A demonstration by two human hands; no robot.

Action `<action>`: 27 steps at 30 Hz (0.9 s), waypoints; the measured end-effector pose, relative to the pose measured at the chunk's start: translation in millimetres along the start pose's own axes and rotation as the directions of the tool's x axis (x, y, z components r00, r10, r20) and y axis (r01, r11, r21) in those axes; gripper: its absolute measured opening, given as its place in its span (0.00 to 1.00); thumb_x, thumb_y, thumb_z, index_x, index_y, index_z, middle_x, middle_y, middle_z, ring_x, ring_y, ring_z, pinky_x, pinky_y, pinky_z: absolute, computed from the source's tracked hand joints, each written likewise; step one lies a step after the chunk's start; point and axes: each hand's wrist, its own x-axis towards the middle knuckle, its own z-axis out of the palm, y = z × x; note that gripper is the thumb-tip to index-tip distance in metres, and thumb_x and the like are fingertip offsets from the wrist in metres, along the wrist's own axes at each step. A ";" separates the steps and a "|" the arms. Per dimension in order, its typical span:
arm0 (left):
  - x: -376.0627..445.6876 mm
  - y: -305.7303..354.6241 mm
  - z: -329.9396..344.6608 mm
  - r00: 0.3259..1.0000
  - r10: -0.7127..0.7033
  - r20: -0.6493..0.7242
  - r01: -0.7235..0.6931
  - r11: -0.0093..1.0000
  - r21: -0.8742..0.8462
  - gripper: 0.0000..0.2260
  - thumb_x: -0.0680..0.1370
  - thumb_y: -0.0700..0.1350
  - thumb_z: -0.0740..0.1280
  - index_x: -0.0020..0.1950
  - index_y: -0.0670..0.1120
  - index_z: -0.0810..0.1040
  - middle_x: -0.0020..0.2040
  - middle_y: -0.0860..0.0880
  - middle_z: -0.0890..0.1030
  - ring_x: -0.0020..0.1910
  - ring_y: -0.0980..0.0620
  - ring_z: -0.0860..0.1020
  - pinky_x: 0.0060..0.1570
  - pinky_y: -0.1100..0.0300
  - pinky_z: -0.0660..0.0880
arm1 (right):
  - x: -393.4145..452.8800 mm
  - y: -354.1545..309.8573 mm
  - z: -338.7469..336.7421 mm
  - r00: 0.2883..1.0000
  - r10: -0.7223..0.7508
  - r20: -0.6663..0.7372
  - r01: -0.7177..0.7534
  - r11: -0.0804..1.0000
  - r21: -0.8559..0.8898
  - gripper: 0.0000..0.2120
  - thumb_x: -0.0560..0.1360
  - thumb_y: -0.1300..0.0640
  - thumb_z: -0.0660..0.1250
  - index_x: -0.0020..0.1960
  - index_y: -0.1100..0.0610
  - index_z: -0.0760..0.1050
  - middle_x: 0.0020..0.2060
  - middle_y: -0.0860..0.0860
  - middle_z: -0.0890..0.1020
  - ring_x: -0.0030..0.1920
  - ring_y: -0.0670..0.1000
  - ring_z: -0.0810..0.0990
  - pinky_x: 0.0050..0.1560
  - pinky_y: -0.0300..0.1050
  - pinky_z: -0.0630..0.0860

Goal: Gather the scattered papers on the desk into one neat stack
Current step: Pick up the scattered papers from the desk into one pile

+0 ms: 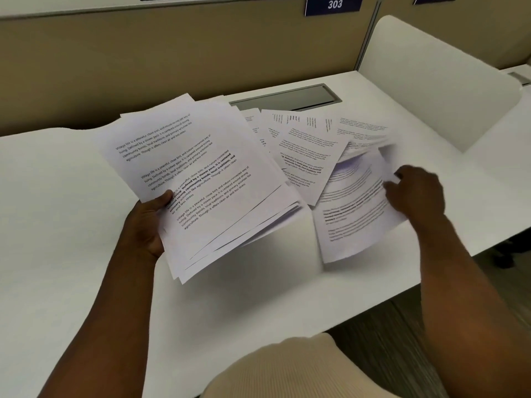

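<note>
My left hand (149,222) grips a loose bundle of printed sheets (201,179) by its left edge and holds it tilted above the white desk (71,211), with the sheet edges fanned out at the lower right. My right hand (416,191) pinches a blurred printed sheet (356,211), lifted off the desk to the right of the bundle. Behind both, several more printed papers (304,145) lie overlapped and scattered on the desk.
A grey cable hatch (287,97) is set into the desk behind the papers. A beige partition wall (172,58) with a "303" sign (334,4) closes the back. A white side divider (431,81) stands at the right. The desk's front edge runs diagonally at lower right.
</note>
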 end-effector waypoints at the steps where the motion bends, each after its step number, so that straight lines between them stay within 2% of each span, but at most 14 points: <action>1: 0.8 0.3 -1.7 1.000 -0.004 -0.007 0.004 1.000 -0.012 0.20 0.78 0.38 0.64 0.71 0.45 0.72 0.63 0.43 0.80 0.56 0.47 0.82 0.51 0.51 0.81 | -0.2 -6.4 -14.0 0.998 -0.043 -0.036 0.042 0.999 -0.017 0.16 0.74 0.56 0.68 0.60 0.62 0.77 0.59 0.64 0.79 0.59 0.66 0.76 0.58 0.53 0.72; 3: 1.5 1.2 -3.4 1.000 0.000 -0.013 0.000 1.000 -0.031 0.21 0.78 0.38 0.65 0.71 0.44 0.72 0.65 0.43 0.79 0.61 0.45 0.80 0.54 0.50 0.80 | -2.5 -18.2 -42.2 0.985 -0.119 -0.127 0.115 0.992 -0.043 0.14 0.74 0.57 0.68 0.57 0.62 0.79 0.55 0.65 0.80 0.56 0.67 0.77 0.55 0.54 0.73; 6: -0.4 3.2 -2.0 1.000 0.000 -0.012 -0.001 0.999 -0.048 0.20 0.79 0.38 0.64 0.72 0.43 0.71 0.64 0.43 0.80 0.59 0.45 0.80 0.52 0.52 0.81 | -8.1 -32.9 -75.9 0.960 -0.160 -0.231 0.159 0.987 -0.023 0.12 0.74 0.57 0.68 0.56 0.61 0.80 0.53 0.65 0.81 0.53 0.66 0.78 0.53 0.53 0.74; 10: -3.2 4.3 0.6 1.000 0.015 0.010 -0.015 0.999 -0.049 0.19 0.79 0.38 0.63 0.71 0.44 0.72 0.57 0.46 0.84 0.54 0.48 0.83 0.52 0.52 0.81 | -4.4 -35.6 -91.0 0.966 -0.141 -0.219 0.149 0.989 0.019 0.12 0.75 0.57 0.66 0.57 0.60 0.81 0.53 0.63 0.81 0.53 0.65 0.79 0.54 0.50 0.74; 13: -3.3 4.5 -0.1 1.000 0.023 0.005 -0.023 0.998 -0.052 0.19 0.79 0.38 0.63 0.71 0.44 0.72 0.59 0.46 0.83 0.53 0.49 0.83 0.54 0.51 0.80 | -3.3 -29.7 -93.6 0.967 -0.136 -0.214 0.153 0.986 0.063 0.13 0.76 0.56 0.65 0.56 0.60 0.81 0.52 0.62 0.83 0.53 0.63 0.79 0.56 0.48 0.73; 15: -5.0 5.8 1.3 0.999 0.036 -0.017 -0.036 0.999 -0.038 0.18 0.79 0.38 0.64 0.68 0.44 0.74 0.55 0.48 0.84 0.50 0.50 0.84 0.51 0.54 0.81 | -1.9 -22.7 -95.1 0.966 -0.127 -0.227 0.159 0.979 0.129 0.14 0.76 0.54 0.65 0.56 0.60 0.81 0.52 0.62 0.83 0.54 0.63 0.80 0.58 0.50 0.72; 17: -5.4 6.5 1.3 0.998 0.045 -0.036 -0.046 0.998 -0.033 0.15 0.79 0.38 0.64 0.65 0.45 0.76 0.56 0.48 0.84 0.48 0.51 0.84 0.49 0.55 0.82 | -0.4 -14.9 -99.3 0.973 -0.077 -0.219 0.128 0.965 0.228 0.15 0.74 0.48 0.65 0.56 0.54 0.81 0.51 0.59 0.84 0.52 0.62 0.81 0.58 0.53 0.75; 18: -6.6 7.0 1.9 0.998 0.042 -0.039 -0.044 0.998 -0.042 0.14 0.79 0.38 0.64 0.64 0.45 0.77 0.57 0.48 0.83 0.48 0.51 0.84 0.48 0.56 0.82 | 2.3 -9.1 -100.9 0.977 -0.042 -0.208 0.105 0.948 0.302 0.15 0.72 0.44 0.64 0.55 0.48 0.81 0.50 0.57 0.84 0.51 0.61 0.81 0.57 0.55 0.76; 20: -9.3 9.8 3.2 0.998 0.049 -0.036 -0.051 0.997 -0.054 0.14 0.79 0.38 0.64 0.64 0.45 0.77 0.55 0.48 0.84 0.49 0.51 0.85 0.47 0.56 0.82 | 7.3 3.8 -104.9 0.977 0.000 -0.214 0.085 0.918 0.386 0.09 0.68 0.37 0.63 0.46 0.33 0.79 0.49 0.54 0.84 0.46 0.58 0.82 0.48 0.54 0.78; 21: -10.3 10.7 4.1 0.998 0.055 -0.034 -0.057 0.997 -0.056 0.14 0.79 0.38 0.64 0.65 0.44 0.77 0.55 0.48 0.84 0.51 0.50 0.84 0.47 0.56 0.82 | 10.1 8.3 -104.8 0.976 0.008 -0.218 0.092 0.891 0.444 0.05 0.68 0.37 0.64 0.41 0.31 0.78 0.48 0.53 0.84 0.43 0.56 0.81 0.43 0.50 0.77; 22: -12.4 12.0 6.2 0.998 0.063 -0.030 -0.065 0.996 -0.065 0.15 0.79 0.39 0.64 0.65 0.44 0.76 0.55 0.47 0.84 0.52 0.50 0.84 0.47 0.57 0.82 | 8.3 3.4 -104.9 0.976 0.024 -0.215 0.096 0.841 0.533 0.03 0.68 0.38 0.65 0.39 0.31 0.78 0.47 0.52 0.84 0.42 0.54 0.80 0.40 0.48 0.76; 24: -16.6 15.5 11.2 0.997 0.075 -0.011 -0.076 0.992 -0.099 0.14 0.80 0.39 0.63 0.65 0.42 0.76 0.53 0.48 0.85 0.51 0.50 0.84 0.46 0.58 0.82 | 5.6 -9.2 -96.2 0.973 0.056 -0.224 0.114 0.724 0.680 0.03 0.70 0.43 0.67 0.41 0.38 0.79 0.45 0.52 0.83 0.41 0.50 0.79 0.44 0.48 0.76; 27: -22.2 20.6 21.7 0.995 0.097 0.012 -0.094 0.984 -0.149 0.12 0.80 0.38 0.61 0.61 0.43 0.80 0.51 0.49 0.86 0.50 0.51 0.84 0.45 0.58 0.81 | 6.3 -23.0 -66.4 0.980 0.058 -0.193 0.119 0.604 0.788 0.06 0.73 0.54 0.69 0.50 0.52 0.80 0.34 0.41 0.82 0.35 0.40 0.77 0.44 0.38 0.76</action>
